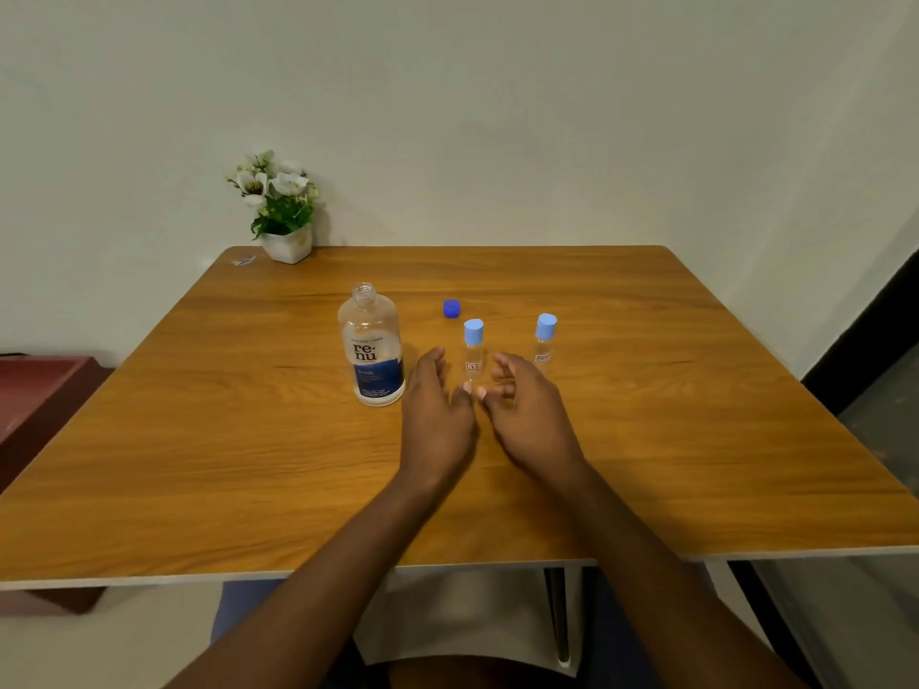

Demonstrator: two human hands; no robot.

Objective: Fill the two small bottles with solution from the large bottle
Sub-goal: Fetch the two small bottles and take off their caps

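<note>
- So, on my feed the large bottle stands upright on the table, left of centre, with its neck uncapped. The dark blue cap lies just behind it to the right.
- Both small ones are upright with light blue caps on. The nearer small bottle is between the hands, and the other small bottle stands apart to its right.
- Left hand: fingers fairly straight and held together, holding nothing.
- Right hand: fingers loosely curled, slightly spread, nothing pinched.
- I can't tell if either thumb touches the nearer bottle's base.
- The flower pot sits at the back left corner.
</note>
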